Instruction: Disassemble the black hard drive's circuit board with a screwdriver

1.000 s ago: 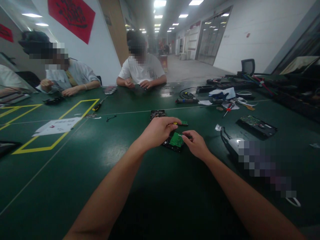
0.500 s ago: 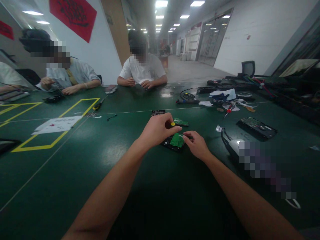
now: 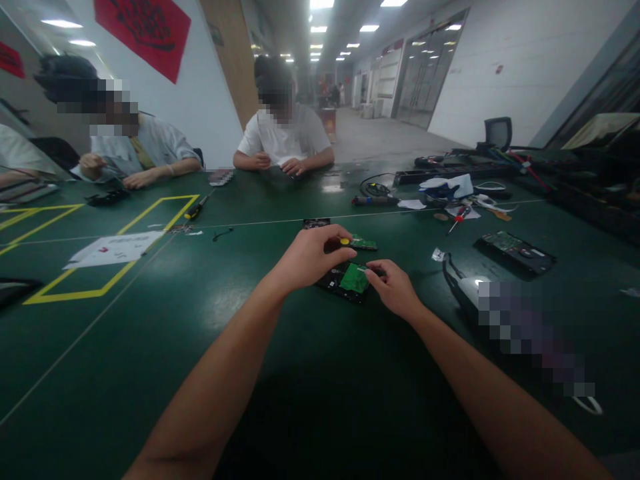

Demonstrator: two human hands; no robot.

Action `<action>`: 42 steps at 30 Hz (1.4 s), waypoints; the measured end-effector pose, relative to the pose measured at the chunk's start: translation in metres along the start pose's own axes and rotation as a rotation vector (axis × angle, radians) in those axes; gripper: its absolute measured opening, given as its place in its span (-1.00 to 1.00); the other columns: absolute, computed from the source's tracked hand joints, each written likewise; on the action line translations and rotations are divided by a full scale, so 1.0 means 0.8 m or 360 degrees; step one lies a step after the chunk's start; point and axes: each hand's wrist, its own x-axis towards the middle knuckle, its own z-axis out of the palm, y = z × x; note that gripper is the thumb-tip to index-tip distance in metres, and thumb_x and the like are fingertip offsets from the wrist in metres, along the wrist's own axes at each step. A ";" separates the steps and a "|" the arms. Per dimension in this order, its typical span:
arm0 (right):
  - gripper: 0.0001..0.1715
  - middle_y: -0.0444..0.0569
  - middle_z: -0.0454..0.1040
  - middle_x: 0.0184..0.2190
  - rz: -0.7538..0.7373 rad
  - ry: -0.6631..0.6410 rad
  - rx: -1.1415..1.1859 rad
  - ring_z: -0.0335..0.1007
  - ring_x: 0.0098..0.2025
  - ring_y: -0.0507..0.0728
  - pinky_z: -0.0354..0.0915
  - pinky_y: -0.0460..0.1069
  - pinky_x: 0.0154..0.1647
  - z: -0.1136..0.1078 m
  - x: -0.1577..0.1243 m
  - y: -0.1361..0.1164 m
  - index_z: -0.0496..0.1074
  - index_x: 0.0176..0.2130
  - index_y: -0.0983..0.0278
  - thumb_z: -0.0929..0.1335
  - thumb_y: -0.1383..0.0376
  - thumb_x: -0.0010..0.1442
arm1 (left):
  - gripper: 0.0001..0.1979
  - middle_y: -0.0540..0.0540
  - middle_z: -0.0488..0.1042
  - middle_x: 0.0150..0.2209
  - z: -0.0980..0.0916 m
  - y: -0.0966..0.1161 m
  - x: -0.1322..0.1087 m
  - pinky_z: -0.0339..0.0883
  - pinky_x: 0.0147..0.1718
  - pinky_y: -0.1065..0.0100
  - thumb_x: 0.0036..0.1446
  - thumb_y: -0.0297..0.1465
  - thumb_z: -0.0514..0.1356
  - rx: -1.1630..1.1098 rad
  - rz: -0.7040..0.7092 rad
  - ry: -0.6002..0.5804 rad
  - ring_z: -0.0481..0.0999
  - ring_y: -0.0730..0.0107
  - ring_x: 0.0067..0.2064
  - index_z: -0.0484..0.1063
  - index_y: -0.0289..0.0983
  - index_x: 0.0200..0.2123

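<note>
A black hard drive with a green circuit board (image 3: pixel 350 279) lies on the green table (image 3: pixel 150 320) in front of me. My left hand (image 3: pixel 305 257) is closed round a screwdriver whose yellow cap (image 3: pixel 345 241) shows above the fingers, held over the drive's far left side. My right hand (image 3: pixel 393 288) pinches the drive's right edge at the green board. A second loose green board (image 3: pixel 363 243) lies just beyond the drive, and a small black part (image 3: pixel 316 223) lies behind that.
Two people sit across the table, their hands busy with small parts. A yellow-handled screwdriver (image 3: pixel 194 211), a paper sheet (image 3: pixel 116 248) in a yellow-taped box, another drive (image 3: pixel 515 250), cables, a red tool (image 3: pixel 457 219) and cloths (image 3: pixel 445 188) lie around.
My left hand has lifted slightly and shifted left with the screwdriver, uncovering more of the drive. My right hand has stayed at the drive's right edge.
</note>
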 end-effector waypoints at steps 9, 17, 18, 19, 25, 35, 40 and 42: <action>-0.69 0.09 0.53 -0.01 0.0009 -0.0012 -0.0016 0.53 -0.09 0.17 0.49 0.08 -0.13 -0.001 0.000 0.001 0.52 0.01 0.24 0.36 0.15 0.36 | -0.76 -0.08 0.62 -0.17 0.001 -0.004 0.001 0.42 -0.25 0.32 0.29 -0.31 0.29 -0.0019 -0.0016 -0.0012 0.55 0.34 -0.24 0.59 -0.20 -0.01; -0.68 0.07 0.53 0.01 0.0008 -0.0018 -0.0001 0.53 -0.07 0.17 0.50 0.08 -0.10 0.001 0.000 0.005 0.52 0.01 0.24 0.36 0.14 0.36 | -0.78 -0.04 0.59 -0.29 0.002 0.000 -0.002 0.38 -0.32 0.35 0.20 -0.22 0.38 -0.0023 -0.0056 0.0020 0.53 0.37 -0.31 0.57 -0.21 -0.17; -0.68 0.07 0.53 0.01 0.0008 -0.0022 -0.0001 0.53 -0.07 0.17 0.50 0.08 -0.10 0.001 0.000 0.005 0.52 0.02 0.24 0.36 0.14 0.36 | -0.77 -0.03 0.59 -0.30 0.002 0.000 -0.002 0.37 -0.34 0.36 0.18 -0.21 0.40 -0.0024 -0.0064 0.0021 0.53 0.37 -0.32 0.56 -0.21 -0.18; -0.68 0.07 0.53 0.01 0.0008 -0.0024 -0.0004 0.53 -0.07 0.17 0.50 0.08 -0.10 0.001 0.000 0.005 0.52 0.02 0.24 0.36 0.14 0.36 | -0.75 -0.03 0.58 -0.31 0.002 0.000 -0.002 0.36 -0.35 0.36 0.17 -0.20 0.41 -0.0025 -0.0071 0.0023 0.52 0.38 -0.33 0.55 -0.22 -0.20; -0.67 0.08 0.53 0.02 0.0015 -0.0032 -0.0001 0.53 -0.07 0.17 0.51 0.09 -0.09 0.000 0.000 0.004 0.52 0.02 0.24 0.37 0.14 0.36 | -0.72 -0.02 0.56 -0.35 0.002 0.004 -0.003 0.31 -0.39 0.38 0.16 -0.16 0.41 -0.0004 -0.0078 0.0017 0.49 0.40 -0.35 0.52 -0.22 -0.24; -0.66 0.08 0.54 0.01 0.0010 -0.0018 0.0016 0.54 -0.09 0.18 0.51 0.10 -0.12 0.000 0.000 0.005 0.53 0.03 0.22 0.37 0.11 0.36 | -0.77 -0.02 0.56 -0.35 0.000 0.012 -0.003 0.30 -0.38 0.36 0.16 -0.20 0.40 0.0080 -0.0037 -0.0002 0.50 0.38 -0.35 0.55 -0.22 -0.22; -0.68 0.09 0.55 -0.01 0.0025 0.0002 0.0008 0.54 -0.09 0.19 0.50 0.12 -0.09 0.000 0.001 0.002 0.53 0.00 0.24 0.38 0.15 0.33 | -0.77 -0.03 0.57 -0.33 -0.001 0.009 -0.004 0.32 -0.36 0.35 0.18 -0.21 0.39 0.0084 -0.0037 0.0005 0.50 0.38 -0.35 0.56 -0.22 -0.20; -0.68 0.10 0.55 -0.01 0.0034 0.0008 0.0001 0.54 -0.09 0.19 0.49 0.12 -0.09 0.000 0.001 0.001 0.53 0.00 0.24 0.38 0.15 0.33 | -0.77 -0.03 0.57 -0.33 -0.001 0.008 -0.004 0.33 -0.35 0.36 0.18 -0.21 0.39 0.0069 -0.0036 0.0007 0.50 0.38 -0.34 0.56 -0.22 -0.20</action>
